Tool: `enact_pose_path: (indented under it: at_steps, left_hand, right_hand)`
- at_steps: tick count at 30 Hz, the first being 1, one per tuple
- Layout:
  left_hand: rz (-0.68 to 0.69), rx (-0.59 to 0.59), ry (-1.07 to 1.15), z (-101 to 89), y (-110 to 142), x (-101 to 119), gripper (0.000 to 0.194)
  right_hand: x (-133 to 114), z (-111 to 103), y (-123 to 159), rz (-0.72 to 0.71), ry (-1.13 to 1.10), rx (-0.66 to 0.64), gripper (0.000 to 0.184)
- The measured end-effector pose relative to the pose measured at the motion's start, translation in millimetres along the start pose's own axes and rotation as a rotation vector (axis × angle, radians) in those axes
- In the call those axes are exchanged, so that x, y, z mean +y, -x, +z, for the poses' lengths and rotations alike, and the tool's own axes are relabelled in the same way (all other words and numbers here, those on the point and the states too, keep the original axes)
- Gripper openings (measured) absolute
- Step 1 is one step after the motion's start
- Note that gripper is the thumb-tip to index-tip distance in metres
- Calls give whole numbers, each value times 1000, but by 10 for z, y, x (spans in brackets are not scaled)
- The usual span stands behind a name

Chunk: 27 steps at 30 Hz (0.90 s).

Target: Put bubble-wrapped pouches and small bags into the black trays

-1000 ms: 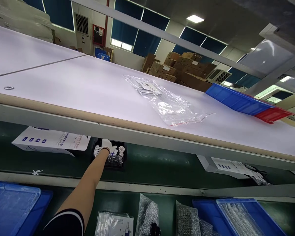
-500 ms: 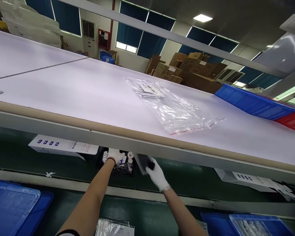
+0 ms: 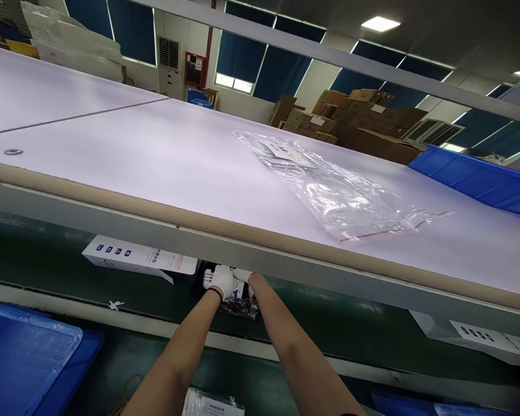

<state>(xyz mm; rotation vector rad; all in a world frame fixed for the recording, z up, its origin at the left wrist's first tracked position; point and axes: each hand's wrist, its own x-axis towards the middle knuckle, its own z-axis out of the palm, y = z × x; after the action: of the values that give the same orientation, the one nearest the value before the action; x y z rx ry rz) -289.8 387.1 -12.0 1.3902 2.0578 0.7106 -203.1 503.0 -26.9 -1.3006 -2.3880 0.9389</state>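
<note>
We reach past the front edge of the raised table [image 3: 125,156] to a black tray [image 3: 198,284] resting on the green surface [image 3: 329,315] below. Our white-gloved left hand [image 3: 222,279] lies over the tray's contents, beside a white slotted piece [image 3: 207,278]. Our right hand [image 3: 243,275], gloved too, is close by it, partly hidden by the table's edge. We cannot tell whether either one grips anything or lies slack. Crinkled clear plastic wrapping [image 3: 241,308] shows at the tray's near side. Just left of the tray we see a white printed carton [image 3: 141,254]. On the table lies a clear zip bag [image 3: 351,196] with a white label [image 3: 288,153], near a blue bin [image 3: 476,180].
</note>
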Motion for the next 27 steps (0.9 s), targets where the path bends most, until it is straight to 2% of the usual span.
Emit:
enact_pose_path:
  at_steps: [2,4,7,9,10,12,15,17,18,21,23,24,25,27]
  left_hand:
    - [3,37,3,-75,25,13,21]
    - [3,94,12,-166,128,10,23]
    - [37,308,75,-234,557,-24,33]
    - [73,464,143,-188,1055,-79,36]
    - [72,497,170,-140,1353,-119,35]
    - [-49,482,209,-16,2000,-221,35]
    - [-304,391,252,149,2961,-392,38]
    - [-427,362,253,203,3538,-502,39]
    - [-468,367,246,212,3806,-558,40]
    - [-565,427,240,200,4516,-736,36]
    - [-634,475,254,189,4876,-842,33]
    - [-665,489,260,189,5007,-878,33]
    - [-685,490,261,193,5102,-897,34]
    - [-679,453,255,209,5190,-873,40]
  right_hand:
    - [51,-31,-63,-2,66,-22,43]
    - [97,-65,-145,-6,158,-48,49]
    - [151,-61,-249,-8,281,-82,59]
    - [190,-20,-268,-6,328,-104,65]
    - [212,3,-261,1,371,-124,69]
    - [255,30,-225,22,466,-173,76]
    - [285,-39,-152,44,545,-240,79]
    - [272,-176,-79,28,493,-218,72]
    - [260,-262,-13,9,444,-165,67]
    - [239,-492,448,-87,222,141,61]
    - [246,-507,1050,-110,87,288,60]
    - [254,-445,1427,-87,33,307,60]
    - [263,-331,1830,-25,-21,271,60]
    - [277,15,2614,165,-84,92,66]
